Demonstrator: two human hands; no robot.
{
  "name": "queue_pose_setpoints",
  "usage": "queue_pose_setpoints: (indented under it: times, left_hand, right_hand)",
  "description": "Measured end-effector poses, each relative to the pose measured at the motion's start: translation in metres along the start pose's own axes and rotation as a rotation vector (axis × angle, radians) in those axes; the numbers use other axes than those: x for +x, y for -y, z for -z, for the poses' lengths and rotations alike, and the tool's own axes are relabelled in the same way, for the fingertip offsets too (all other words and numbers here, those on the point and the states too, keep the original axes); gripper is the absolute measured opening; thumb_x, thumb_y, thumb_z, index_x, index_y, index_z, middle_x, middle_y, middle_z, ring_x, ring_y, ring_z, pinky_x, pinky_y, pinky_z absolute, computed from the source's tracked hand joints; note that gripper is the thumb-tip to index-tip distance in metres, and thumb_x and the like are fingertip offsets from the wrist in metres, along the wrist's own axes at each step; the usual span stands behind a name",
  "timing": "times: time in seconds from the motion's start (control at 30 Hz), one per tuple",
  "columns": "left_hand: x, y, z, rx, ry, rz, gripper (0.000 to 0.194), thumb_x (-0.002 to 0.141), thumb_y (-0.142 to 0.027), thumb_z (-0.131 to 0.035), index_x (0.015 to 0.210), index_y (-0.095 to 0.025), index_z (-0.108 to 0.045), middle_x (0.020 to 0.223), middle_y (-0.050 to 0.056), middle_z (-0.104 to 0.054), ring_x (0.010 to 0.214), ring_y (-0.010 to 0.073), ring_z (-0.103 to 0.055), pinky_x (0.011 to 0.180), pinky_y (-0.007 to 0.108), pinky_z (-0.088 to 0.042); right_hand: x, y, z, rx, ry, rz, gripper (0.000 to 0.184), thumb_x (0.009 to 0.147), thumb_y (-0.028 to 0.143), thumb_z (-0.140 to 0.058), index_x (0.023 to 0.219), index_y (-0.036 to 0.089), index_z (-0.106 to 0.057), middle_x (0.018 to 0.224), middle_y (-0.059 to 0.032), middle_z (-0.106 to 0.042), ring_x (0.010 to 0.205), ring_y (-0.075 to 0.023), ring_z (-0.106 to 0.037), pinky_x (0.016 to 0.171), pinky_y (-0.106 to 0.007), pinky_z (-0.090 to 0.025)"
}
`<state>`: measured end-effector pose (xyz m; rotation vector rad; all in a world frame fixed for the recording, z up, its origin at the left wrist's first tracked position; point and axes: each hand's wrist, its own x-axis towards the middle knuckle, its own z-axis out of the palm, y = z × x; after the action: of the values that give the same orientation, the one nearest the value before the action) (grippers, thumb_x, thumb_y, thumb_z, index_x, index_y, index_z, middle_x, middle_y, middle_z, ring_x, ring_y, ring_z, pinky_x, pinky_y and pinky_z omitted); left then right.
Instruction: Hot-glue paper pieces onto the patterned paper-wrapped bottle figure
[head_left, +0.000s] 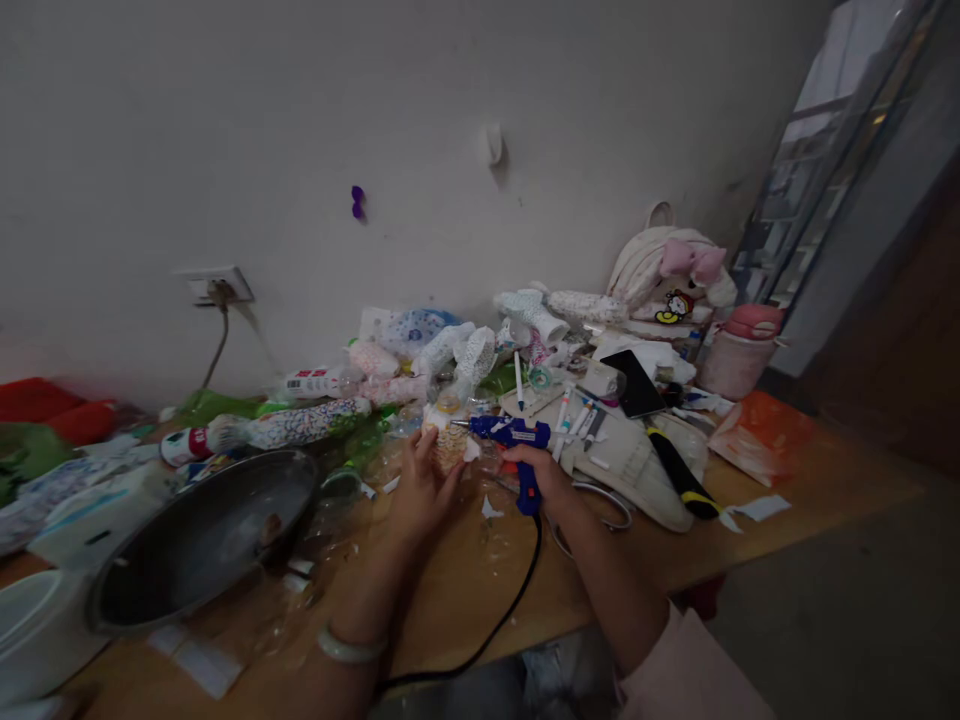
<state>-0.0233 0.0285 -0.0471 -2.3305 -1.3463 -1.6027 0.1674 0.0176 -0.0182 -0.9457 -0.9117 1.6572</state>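
Observation:
My right hand [541, 474] is wrapped round the grip of a blue hot glue gun [517, 432]. The nozzle points left, at or very near a small plastic bottle [444, 440] with a whitish and yellowish scaly surface. Around the lower part of that bottle my left hand [426, 478] is closed, holding it upright. A small torn white piece [472, 449] shows at the bottle's right side, just below the nozzle; whether it is stuck on, I cannot tell. From the gun's base a black cord [517, 600] curves down toward the table's front edge.
A large dark pan [210, 535] stands at the left beside a white tub [37, 630]. Covered bottles [307, 422] and plastic lie along the wall. To the right are markers [577, 420], a phone [634, 382], a black-and-yellow tool [681, 472], a pink cup [739, 360] and a backpack [645, 265].

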Motion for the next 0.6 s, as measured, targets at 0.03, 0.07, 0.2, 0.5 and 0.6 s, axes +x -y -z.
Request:
queue_pose_setpoints:
  times: [0.03, 0.07, 0.2, 0.5, 0.6]
  left_hand:
    - [0.0004, -0.0006, 0.0003, 0.011, -0.009, -0.031, 0.058, 0.084, -0.034, -0.06, 0.132, -0.023, -0.03, 0.124, 0.018, -0.044, 0.112, 0.0305, -0.054, 0.088, 0.048, -0.049]
    - [0.0006, -0.0012, 0.0005, 0.018, -0.018, -0.048, 0.057, 0.084, -0.033, -0.059, 0.132, -0.023, -0.03, 0.124, 0.018, -0.044, 0.111, 0.0303, -0.054, 0.088, 0.048, -0.049]
    - [0.0008, -0.0026, 0.0009, 0.018, -0.044, -0.09, 0.056, 0.085, -0.032, -0.058, 0.132, -0.023, -0.029, 0.125, 0.017, -0.043, 0.112, 0.0312, -0.054, 0.087, 0.048, -0.05]
    - [-0.0022, 0.003, -0.004, -0.022, -0.039, -0.033, 0.06, 0.083, -0.031, -0.061, 0.133, -0.022, -0.03, 0.127, 0.018, -0.043, 0.113, 0.0316, -0.054, 0.086, 0.047, -0.051]
    - [-0.0033, 0.0032, -0.0059, -0.08, -0.051, 0.068, 0.058, 0.082, -0.035, -0.062, 0.132, -0.022, -0.035, 0.128, 0.018, -0.043, 0.113, 0.0319, -0.054, 0.089, 0.05, -0.049]
  right_hand:
    - [0.0019, -0.002, 0.002, 0.018, 0.006, -0.007, 0.02, 0.055, 0.037, -0.066, 0.056, 0.017, -0.062, 0.051, -0.0004, -0.057, 0.051, -0.0138, -0.054, 0.05, -0.024, -0.043]
    - [0.0033, -0.0035, 0.0035, 0.034, 0.009, -0.009, 0.019, 0.055, 0.036, -0.066, 0.056, 0.018, -0.062, 0.05, 0.0, -0.056, 0.051, -0.0136, -0.054, 0.05, -0.024, -0.043]
    - [0.0044, -0.0043, 0.0054, 0.05, 0.014, 0.003, 0.017, 0.054, 0.034, -0.066, 0.055, 0.017, -0.062, 0.049, 0.0001, -0.055, 0.051, -0.0127, -0.052, 0.048, -0.023, -0.041]
    - [-0.0012, 0.0007, 0.0022, 0.029, -0.016, 0.019, 0.018, 0.052, 0.034, -0.064, 0.056, 0.017, -0.063, 0.055, -0.0025, -0.06, 0.053, -0.0135, -0.054, 0.047, -0.023, -0.039]
    - [-0.0004, -0.0005, 0.0026, 0.021, -0.005, 0.036, 0.019, 0.053, 0.035, -0.064, 0.057, 0.017, -0.064, 0.056, -0.0024, -0.06, 0.053, -0.0128, -0.052, 0.047, -0.022, -0.038]
